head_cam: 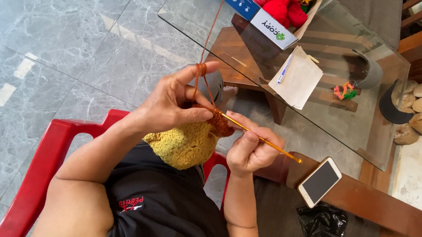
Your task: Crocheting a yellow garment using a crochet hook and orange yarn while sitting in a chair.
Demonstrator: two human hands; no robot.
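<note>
My left hand (175, 103) pinches a crocheted piece (187, 144) that is mustard yellow with a rust-brown edge. A rust-brown yarn strand (212, 29) wraps around my raised left index finger and runs up to the box at the top. In my right hand (251, 148) is a thin golden crochet hook (264, 139), its tip at the brown edge and its tail pointing right. The piece hangs over my lap.
A glass-topped wooden table (368, 139) stands ahead. On it are a cardboard box (262, 18) of red, pink and yellow yarn balls, a paper pad with a pen (298, 77), and a small bright crochet bit (345, 91). A phone (319, 181) lies on a wooden ledge. I sit in a red plastic chair (44, 166).
</note>
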